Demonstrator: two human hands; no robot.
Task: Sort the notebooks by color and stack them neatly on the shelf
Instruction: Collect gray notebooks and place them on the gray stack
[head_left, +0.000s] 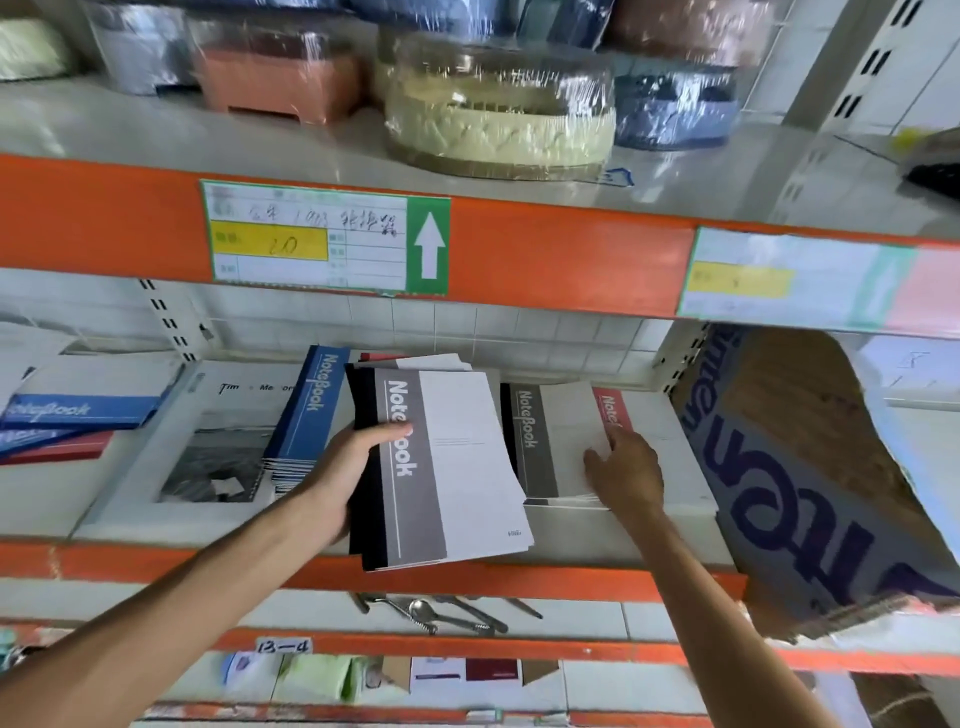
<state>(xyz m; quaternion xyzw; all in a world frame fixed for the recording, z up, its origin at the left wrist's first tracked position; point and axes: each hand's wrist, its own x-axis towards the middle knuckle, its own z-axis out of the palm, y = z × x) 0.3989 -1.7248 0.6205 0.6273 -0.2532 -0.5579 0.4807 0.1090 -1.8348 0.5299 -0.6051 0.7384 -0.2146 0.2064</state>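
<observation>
Hands at the shelf (597, 540), one gripping, one flat
Left hand (343, 467) clutches a grey notebook bundle (457, 462); right hand (623, 462) rests open-fingered on the grey notebook stack (550, 441) just right of it, blue notebooks (306, 410) leaning left of the bundle

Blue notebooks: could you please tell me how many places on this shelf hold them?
2: a leaning blue stack beside the left hand, and loose blue notebooks far left; more may be hidden.

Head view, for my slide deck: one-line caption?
Left hand grips grey notebooks; right hand rests on the shelved grey stack.
</observation>
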